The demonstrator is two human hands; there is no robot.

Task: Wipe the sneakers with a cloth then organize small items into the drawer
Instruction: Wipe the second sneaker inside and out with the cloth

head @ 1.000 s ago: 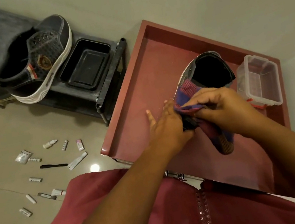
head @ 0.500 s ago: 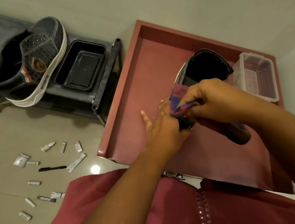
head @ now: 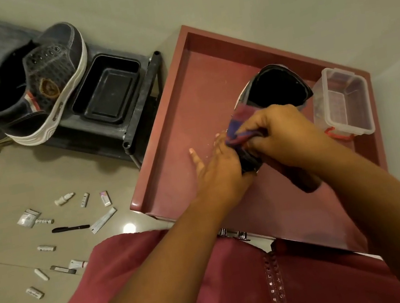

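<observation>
Right hand (head: pixel 274 133) is bunched around the cloth (head: pixel 238 124), pressing it on the sneaker (head: pixel 277 87) we've got in the open drawer (head: pixel 187 116); left hand (head: pixel 220 172) is wrapped around the shoe's near end, one finger sticking out. Shoe's long axis runs from us toward the far right corner, opening away, so we'd guess the next wipe goes that way, right hand nearer. Second sneaker (head: pixel 47 79) sits on the rack (head: pixel 141 100), small items (head: pixel 71 228) lie on the floor well to our left. Can't read the emblem or any labels.
</observation>
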